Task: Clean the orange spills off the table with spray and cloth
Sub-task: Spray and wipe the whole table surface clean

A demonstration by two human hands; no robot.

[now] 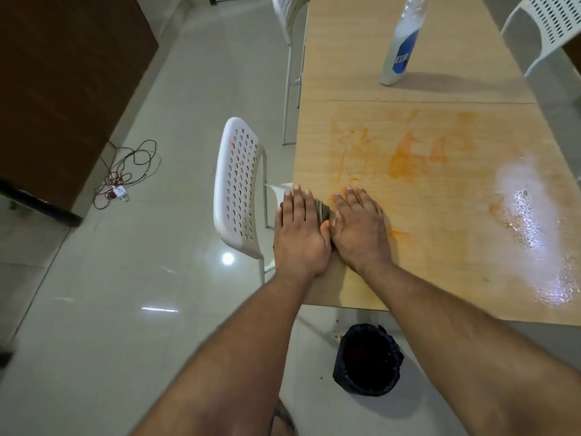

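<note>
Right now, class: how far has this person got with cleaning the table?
Done: spray bottle stands aside; a wet sheen covers part of the table. In hand: left hand and right hand press flat on the cloth. Left: the orange smears.

A white perforated plastic chair (239,187) stands on the pale glossy tiled floor (110,309), with small orange specks on its backrest. Two more white perforated chairs stand farther off, one at the top centre (290,23) and one at the top right (547,29). A dark brown cabinet (63,86) fills the upper left. Beside its base, a tangle of thin cables (129,171) lies on the floor with a small white plug. A black-lined bin (367,358) sits on the floor lower down, a few reddish crumbs scattered near it.
</note>
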